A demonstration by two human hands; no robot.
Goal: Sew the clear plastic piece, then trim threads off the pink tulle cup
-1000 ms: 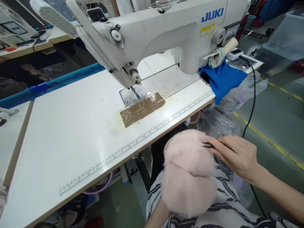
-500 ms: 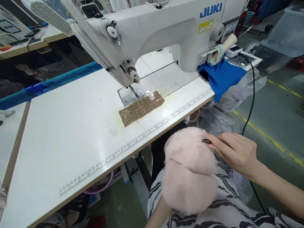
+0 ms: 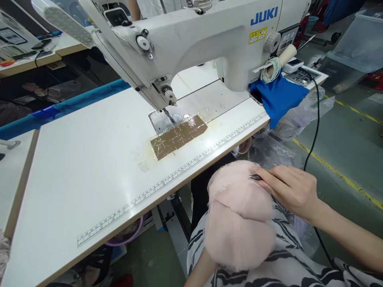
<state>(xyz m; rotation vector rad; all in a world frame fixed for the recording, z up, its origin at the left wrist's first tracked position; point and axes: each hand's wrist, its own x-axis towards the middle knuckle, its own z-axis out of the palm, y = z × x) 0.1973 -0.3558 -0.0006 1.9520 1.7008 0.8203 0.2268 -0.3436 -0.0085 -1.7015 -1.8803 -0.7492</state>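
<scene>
A bundle of pale pink tulle (image 3: 239, 215) lies in my lap below the table edge. My right hand (image 3: 289, 189) rests on its right side, fingers pressed together round a small dark metal tool (image 3: 255, 177) whose tip touches the tulle's upper edge. Only the forearm of my left hand (image 3: 199, 271) shows at the bottom; it runs under the tulle, which hides the hand and its fingers. I cannot tell what the left hand holds.
A white JUKI sewing machine (image 3: 209, 40) stands on the white table (image 3: 89, 167), with brown tape (image 3: 178, 136) by the needle plate. At the right hang blue cloth (image 3: 278, 99), clear plastic bags (image 3: 299, 115) and a black cable (image 3: 314, 131). A ruler strip (image 3: 179, 175) runs along the front edge.
My right hand with the dark tool has crept a little left and up along the tulle's edge. The tulle has barely shifted.
</scene>
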